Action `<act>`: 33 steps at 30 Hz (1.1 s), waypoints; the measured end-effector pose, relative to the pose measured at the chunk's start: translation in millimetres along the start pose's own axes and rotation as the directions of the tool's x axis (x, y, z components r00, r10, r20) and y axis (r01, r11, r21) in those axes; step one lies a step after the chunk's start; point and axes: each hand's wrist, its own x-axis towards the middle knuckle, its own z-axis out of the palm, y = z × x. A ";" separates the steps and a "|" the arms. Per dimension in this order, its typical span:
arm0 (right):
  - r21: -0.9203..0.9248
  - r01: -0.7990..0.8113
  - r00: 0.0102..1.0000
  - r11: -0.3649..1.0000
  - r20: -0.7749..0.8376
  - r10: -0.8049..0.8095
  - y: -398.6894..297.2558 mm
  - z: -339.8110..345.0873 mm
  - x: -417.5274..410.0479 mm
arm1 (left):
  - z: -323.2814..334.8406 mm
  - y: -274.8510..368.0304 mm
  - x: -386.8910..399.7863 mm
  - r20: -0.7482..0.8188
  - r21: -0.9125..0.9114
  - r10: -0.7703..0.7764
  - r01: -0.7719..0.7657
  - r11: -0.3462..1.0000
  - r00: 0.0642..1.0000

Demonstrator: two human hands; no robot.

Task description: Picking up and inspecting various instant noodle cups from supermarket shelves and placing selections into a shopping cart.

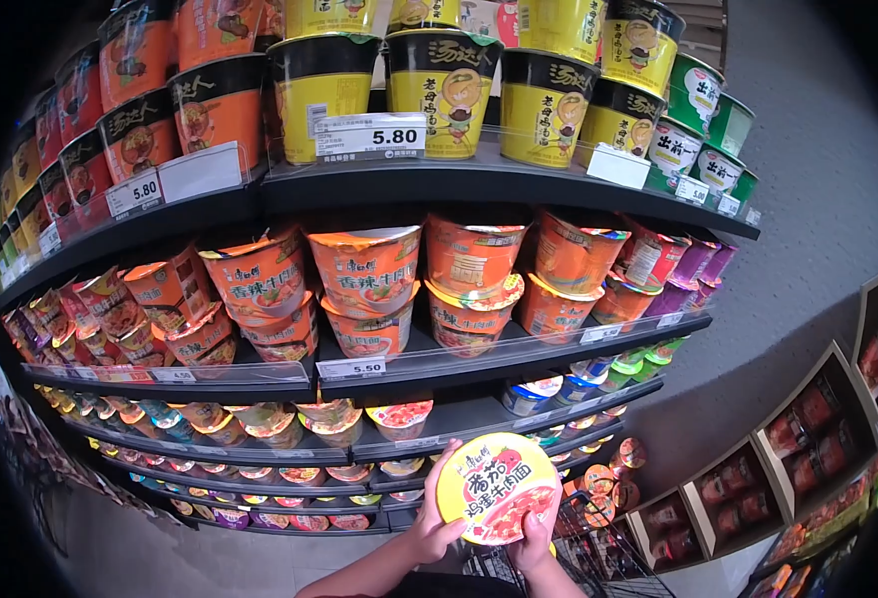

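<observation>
Between my two hands is an instant noodle cup (497, 478) with a yellow and red printed lid, its lid turned up towards me. My left hand (431, 516) grips the cup's left side, the thumb at the lid's lower rim. My right hand (535, 542) grips the lower right, its thumb resting on the lid. The cup's body is mostly hidden under the lid. Just beyond the cup, a similar noodle bowl with a red and white lid (400, 418) stands on a middle shelf (446, 441).
Stacked orange noodle cups (364, 273) fill the shelf above, and yellow cups (443, 97) the one higher up. Price tags (351, 367) line the shelf edges. A black wire shopping cart (588, 534) is below my right hand. Display boxes with red packs (738, 482) stand at the right.
</observation>
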 end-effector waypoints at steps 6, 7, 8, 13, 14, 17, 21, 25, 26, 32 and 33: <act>0.062 -0.031 0.999 0.998 0.022 0.030 -5.8 -12.5 -7.1 | 12.6 2.9 0.8 0.012 -0.071 -0.117 0.117 0.991 0.993; 0.071 -0.049 0.999 0.996 0.002 0.049 -6.1 -15.4 -8.8 | 11.7 -1.0 0.6 0.029 -0.075 -0.120 0.122 0.990 0.992; 0.081 -0.066 0.997 0.994 -0.019 0.068 -6.5 -19.0 -10.8 | 8.5 -7.9 -1.5 0.041 0.045 -0.118 0.116 0.992 0.992; -0.005 -0.090 0.989 0.996 -0.114 0.089 4.0 -61.9 -37.4 | 23.3 -33.9 -19.2 0.095 0.158 -0.244 0.227 0.961 0.965; -0.209 -0.119 0.983 0.971 -0.165 0.085 16.7 -80.8 -49.5 | 29.4 -33.0 -21.5 0.108 0.229 -0.313 0.283 0.931 0.944; -0.462 -0.241 0.949 0.853 -0.298 0.107 24.7 -109.3 -76.5 | 44.0 -57.6 -34.7 0.184 0.356 -0.442 0.360 0.863 0.878; -0.451 -0.428 0.864 0.783 -0.457 0.210 23.5 -142.0 -105.7 | 66.8 -106.3 -55.8 0.224 0.308 -0.650 0.580 0.754 0.727; -0.260 -0.465 0.747 0.846 -0.628 0.218 55.9 -189.6 -140.0 | 96.5 -163.0 -67.4 0.333 0.322 -0.706 0.629 0.708 0.624; -0.256 -0.478 0.736 0.840 -0.639 0.224 58.0 -199.3 -139.3 | 99.1 -186.0 -82.9 0.312 0.226 -0.732 0.701 0.677 0.606; -0.244 -0.522 0.582 0.817 -0.803 0.132 97.4 -271.4 -159.7 | 147.1 -267.5 -87.7 0.361 0.402 -0.780 0.669 0.625 0.512; -0.301 -0.600 0.548 0.741 -0.830 0.106 102.4 -283.2 -166.3 | 164.8 -270.7 -75.3 0.442 0.407 -0.690 0.558 0.723 0.573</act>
